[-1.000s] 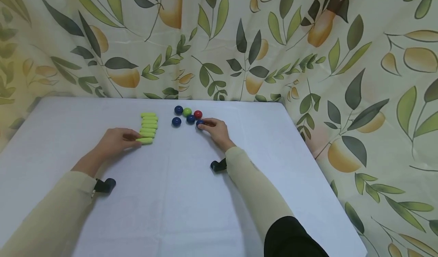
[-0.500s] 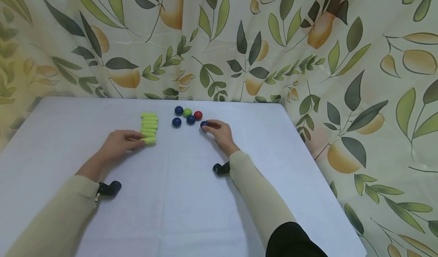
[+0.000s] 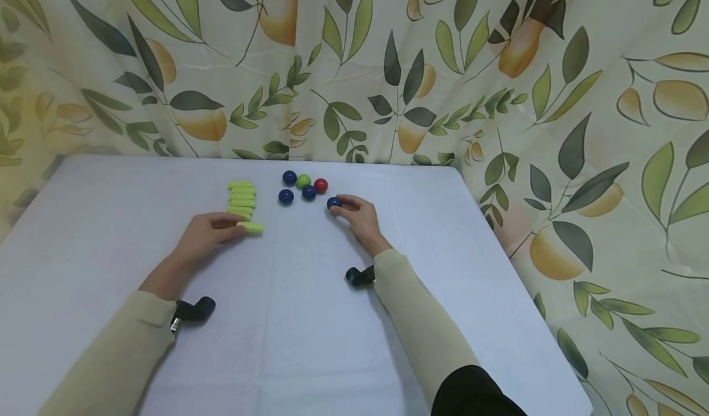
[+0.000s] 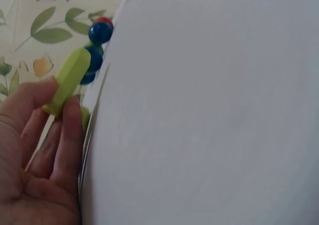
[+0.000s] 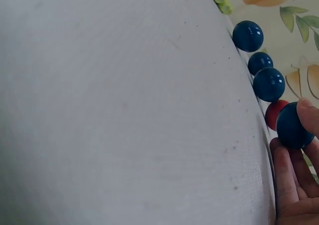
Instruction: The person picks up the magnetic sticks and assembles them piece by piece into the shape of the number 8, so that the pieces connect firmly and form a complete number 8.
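Note:
My left hand (image 3: 204, 237) pinches one end of a short light green stick (image 3: 253, 227) between thumb and fingers. In the left wrist view the stick (image 4: 72, 75) is chunky and points up and away from the fingertips. Just beyond that hand, more green sticks (image 3: 241, 196) lie side by side in a stacked-looking row. My right hand (image 3: 362, 220) holds a glossy dark blue ball (image 3: 333, 202) by its thumb and fingers, right of the other balls. The right wrist view shows the thumb on that ball's (image 5: 290, 125) upper side, fingers below.
Near the far edge of the white-covered table (image 3: 310, 317) sit a red ball (image 3: 320, 186), a green ball (image 3: 303, 181) and 3 blue balls (image 3: 285, 197). A leaf-and-fruit patterned curtain (image 3: 343, 65) hangs behind the table and along its right side.
My left hand has drawn the green stick rightward, out from the near end of the row. My right hand has shifted slightly right with the blue ball, away from the other balls.

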Tool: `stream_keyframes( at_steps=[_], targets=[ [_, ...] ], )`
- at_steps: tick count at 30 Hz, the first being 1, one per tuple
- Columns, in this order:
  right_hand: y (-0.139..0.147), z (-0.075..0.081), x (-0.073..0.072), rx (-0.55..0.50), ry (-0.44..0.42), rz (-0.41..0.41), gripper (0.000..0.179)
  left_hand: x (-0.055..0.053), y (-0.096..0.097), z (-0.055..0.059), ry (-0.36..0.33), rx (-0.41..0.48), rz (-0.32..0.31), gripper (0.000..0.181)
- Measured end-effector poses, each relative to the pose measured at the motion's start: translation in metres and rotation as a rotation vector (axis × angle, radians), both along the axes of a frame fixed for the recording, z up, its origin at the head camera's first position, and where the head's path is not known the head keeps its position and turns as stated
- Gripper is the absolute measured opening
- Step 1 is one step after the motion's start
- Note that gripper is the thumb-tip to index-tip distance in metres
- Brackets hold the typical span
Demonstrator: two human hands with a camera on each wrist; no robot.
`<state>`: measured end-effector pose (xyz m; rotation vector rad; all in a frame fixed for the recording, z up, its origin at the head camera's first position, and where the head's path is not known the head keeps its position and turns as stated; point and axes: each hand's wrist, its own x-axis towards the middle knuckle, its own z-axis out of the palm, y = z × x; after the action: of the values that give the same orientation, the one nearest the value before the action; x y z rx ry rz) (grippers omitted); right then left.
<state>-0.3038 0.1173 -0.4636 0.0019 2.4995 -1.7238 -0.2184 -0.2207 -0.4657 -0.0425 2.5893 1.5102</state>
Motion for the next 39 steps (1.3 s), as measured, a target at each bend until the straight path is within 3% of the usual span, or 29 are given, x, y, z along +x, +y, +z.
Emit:
stream_keyframes(
  at_steps=[8, 12, 21, 28, 39],
  targets=[
    [0.001, -0.001, 0.000, 0.012, 0.012, 0.005, 0.045, 0.002, 0.025, 0.001, -0.027, 0.092, 0.130, 0.055],
    [0.001, -0.003, 0.001, -0.004, 0.032, 0.004, 0.044, 0.001, 0.036, 0.000, -0.032, 0.122, 0.162, 0.055],
    [0.002, -0.006, 0.002, -0.017, 0.049, -0.010, 0.043, -0.006, 0.059, -0.001, -0.056, 0.206, 0.191, 0.050],
    [0.003, -0.007, 0.005, -0.023, 0.061, -0.016, 0.044, -0.011, 0.073, -0.002, -0.061, 0.269, 0.177, 0.046],
    [0.007, -0.007, 0.009, -0.066, 0.074, 0.032, 0.045, -0.014, 0.088, 0.005, -0.097, 0.398, 0.198, 0.042]
  ],
)
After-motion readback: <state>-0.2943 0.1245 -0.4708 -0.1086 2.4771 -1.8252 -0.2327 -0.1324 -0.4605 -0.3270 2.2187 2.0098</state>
